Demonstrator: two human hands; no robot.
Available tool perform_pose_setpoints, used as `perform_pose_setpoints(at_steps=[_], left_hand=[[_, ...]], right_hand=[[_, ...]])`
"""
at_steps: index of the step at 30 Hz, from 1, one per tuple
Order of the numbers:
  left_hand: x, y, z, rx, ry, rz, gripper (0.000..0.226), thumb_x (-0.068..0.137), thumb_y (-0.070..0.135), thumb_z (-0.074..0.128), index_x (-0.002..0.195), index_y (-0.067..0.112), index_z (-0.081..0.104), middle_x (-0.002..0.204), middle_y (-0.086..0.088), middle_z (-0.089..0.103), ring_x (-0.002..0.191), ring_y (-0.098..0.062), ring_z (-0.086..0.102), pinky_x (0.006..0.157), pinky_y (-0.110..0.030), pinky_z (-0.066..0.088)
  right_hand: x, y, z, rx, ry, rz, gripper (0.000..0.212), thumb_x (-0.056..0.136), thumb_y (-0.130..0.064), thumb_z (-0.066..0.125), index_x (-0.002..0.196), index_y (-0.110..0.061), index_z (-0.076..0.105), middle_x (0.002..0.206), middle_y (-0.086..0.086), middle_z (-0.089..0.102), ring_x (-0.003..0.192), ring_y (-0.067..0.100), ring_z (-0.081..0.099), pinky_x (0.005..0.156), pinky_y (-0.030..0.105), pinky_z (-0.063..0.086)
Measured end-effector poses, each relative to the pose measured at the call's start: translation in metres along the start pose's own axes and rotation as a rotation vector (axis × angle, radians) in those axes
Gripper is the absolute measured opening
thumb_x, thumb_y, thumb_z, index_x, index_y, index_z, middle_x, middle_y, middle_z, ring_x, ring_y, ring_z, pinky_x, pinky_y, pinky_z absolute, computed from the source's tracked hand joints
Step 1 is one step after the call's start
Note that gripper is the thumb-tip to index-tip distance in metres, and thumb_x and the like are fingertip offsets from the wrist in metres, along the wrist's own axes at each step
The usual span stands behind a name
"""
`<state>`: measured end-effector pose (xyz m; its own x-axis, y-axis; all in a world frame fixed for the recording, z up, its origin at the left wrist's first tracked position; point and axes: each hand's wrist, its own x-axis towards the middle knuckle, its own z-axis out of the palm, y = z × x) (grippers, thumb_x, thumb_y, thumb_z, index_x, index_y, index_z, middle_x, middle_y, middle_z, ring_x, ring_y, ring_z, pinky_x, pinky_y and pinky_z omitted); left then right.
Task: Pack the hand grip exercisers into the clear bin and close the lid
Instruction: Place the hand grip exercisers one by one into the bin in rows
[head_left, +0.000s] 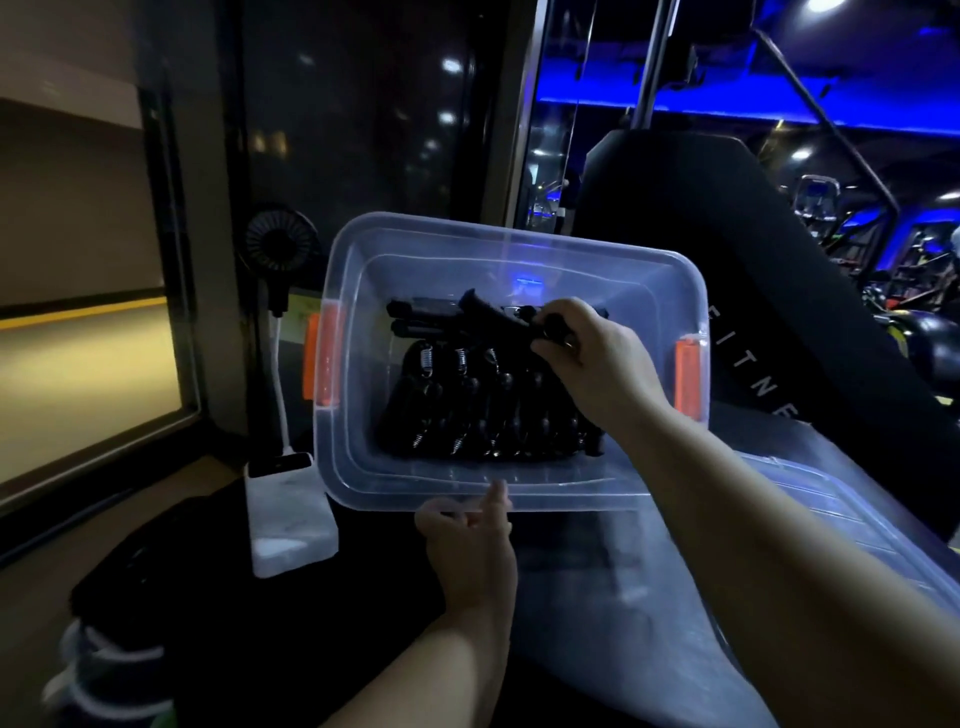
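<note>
Fingers (497, 493) of the left hand (467, 530) are pinching the bin (358, 462) by its rim at 6 o'clock. Lid (810, 525) is lying off, at 4 o'clock beside it. Inside, exercisers (467, 410) are lying packed in a row; right hand (592, 364) is gripping one more exerciser (493, 314) over them at 12 o'clock.

The clear bin (519, 491) is smooth, translucent plastic, faintly frosted, with glossy orange plastic latches (688, 374) at its two ends. Its lid (831, 519) is the same cloudy plastic, moulded in shallow ridges. The hand grip exercisers (467, 415) inside have matt black handles and bright, shiny metal coil springs (426, 358). The hand grip exerciser (493, 314) in my right hand (597, 358) looks matt black too. The bench pad (753, 234) is smooth black upholstery with a dull sheen
</note>
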<state>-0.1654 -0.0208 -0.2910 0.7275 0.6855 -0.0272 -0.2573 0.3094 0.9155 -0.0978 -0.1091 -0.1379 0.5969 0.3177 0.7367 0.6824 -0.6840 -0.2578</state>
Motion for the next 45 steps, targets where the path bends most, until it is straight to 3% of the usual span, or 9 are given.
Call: perform_pose_setpoints(at_steps=[3, 5, 12, 18, 22, 24, 28, 36, 45], left_hand=[[-0.001, 0.002, 0.001, 0.008, -0.023, 0.031, 0.04, 0.087, 0.018, 0.069, 0.105, 0.0, 0.038, 0.084, -0.014, 0.071, 0.072, -0.018, 0.071, 0.069, -0.032, 0.058], [0.0, 0.002, 0.001, 0.009, -0.009, 0.04, 0.035, 0.086, 0.015, 0.07, 0.098, 0.006, 0.038, 0.079, -0.013, 0.071, 0.07, -0.016, 0.07, 0.072, -0.036, 0.059], [0.003, -0.001, 0.003, 0.013, 0.022, 0.001, 0.035, 0.084, 0.018, 0.072, 0.094, 0.017, 0.038, 0.07, -0.002, 0.068, 0.063, -0.013, 0.069, 0.062, -0.027, 0.056], [0.003, -0.006, 0.002, -0.012, 0.046, -0.02, 0.04, 0.081, 0.019, 0.075, 0.097, 0.017, 0.039, 0.081, -0.004, 0.064, 0.065, -0.015, 0.069, 0.059, -0.024, 0.056], [0.004, -0.01, 0.001, -0.065, 0.007, -0.018, 0.037, 0.082, 0.017, 0.074, 0.098, 0.013, 0.04, 0.067, -0.005, 0.071, 0.062, -0.01, 0.069, 0.055, -0.019, 0.053], [0.004, -0.01, 0.001, -0.064, -0.004, -0.027, 0.037, 0.082, 0.019, 0.073, 0.095, 0.017, 0.039, 0.07, 0.006, 0.072, 0.064, -0.009, 0.069, 0.059, -0.024, 0.054], [0.003, -0.006, 0.002, -0.093, 0.011, -0.031, 0.037, 0.081, 0.012, 0.074, 0.092, 0.017, 0.038, 0.064, 0.0, 0.071, 0.062, -0.013, 0.069, 0.063, -0.032, 0.055], [0.002, -0.003, 0.002, -0.116, 0.017, -0.03, 0.037, 0.079, 0.006, 0.074, 0.094, 0.008, 0.04, 0.071, -0.016, 0.068, 0.058, -0.014, 0.068, 0.052, -0.021, 0.053], [0.002, -0.003, 0.002, -0.062, 0.003, 0.001, 0.036, 0.079, 0.006, 0.074, 0.095, 0.004, 0.042, 0.07, -0.016, 0.068, 0.057, -0.016, 0.068, 0.062, -0.036, 0.057]], right_hand=[[0.02, -0.006, 0.015, -0.04, 0.033, -0.101, 0.019, 0.089, -0.028, 0.063, 0.106, -0.022, 0.058, 0.088, 0.0, 0.067, 0.078, 0.027, 0.057, 0.063, 0.031, 0.038], [0.032, -0.011, 0.024, -0.061, 0.054, -0.146, 0.019, 0.088, -0.027, 0.063, 0.106, -0.019, 0.059, 0.087, 0.002, 0.067, 0.079, 0.029, 0.056, 0.063, 0.029, 0.032], [0.061, -0.019, 0.055, -0.087, 0.038, -0.238, 0.02, 0.089, -0.024, 0.062, 0.107, -0.016, 0.059, 0.09, 0.005, 0.066, 0.086, 0.032, 0.057, 0.067, 0.032, 0.037], [0.075, -0.019, 0.079, -0.091, -0.01, -0.194, 0.018, 0.089, -0.025, 0.061, 0.105, -0.018, 0.059, 0.088, -0.001, 0.063, 0.093, 0.028, 0.053, 0.068, 0.03, 0.033], [0.083, -0.014, 0.091, -0.088, -0.026, -0.162, 0.015, 0.088, -0.028, 0.061, 0.103, -0.023, 0.059, 0.095, -0.004, 0.067, 0.096, 0.026, 0.053, 0.071, 0.029, 0.034], [0.087, -0.012, 0.095, -0.07, -0.032, -0.122, 0.015, 0.088, -0.028, 0.062, 0.102, -0.025, 0.059, 0.089, -0.007, 0.063, 0.089, 0.024, 0.055, 0.068, 0.029, 0.033], [0.094, -0.007, 0.104, -0.07, -0.087, -0.053, 0.015, 0.09, -0.029, 0.059, 0.105, -0.026, 0.057, 0.096, -0.003, 0.064, 0.083, 0.024, 0.056, 0.066, 0.029, 0.034], [0.096, 0.005, 0.116, -0.13, -0.143, -0.025, 0.031, 0.101, -0.041, 0.031, 0.116, -0.022, 0.05, 0.111, 0.005, 0.062, 0.095, 0.031, 0.056, 0.074, 0.034, 0.035], [0.097, 0.008, 0.124, -0.276, -0.057, -0.001, 0.034, 0.1, -0.04, 0.032, 0.123, -0.029, 0.054, 0.126, -0.006, 0.06, 0.12, 0.021, 0.047, 0.101, 0.037, 0.027]])
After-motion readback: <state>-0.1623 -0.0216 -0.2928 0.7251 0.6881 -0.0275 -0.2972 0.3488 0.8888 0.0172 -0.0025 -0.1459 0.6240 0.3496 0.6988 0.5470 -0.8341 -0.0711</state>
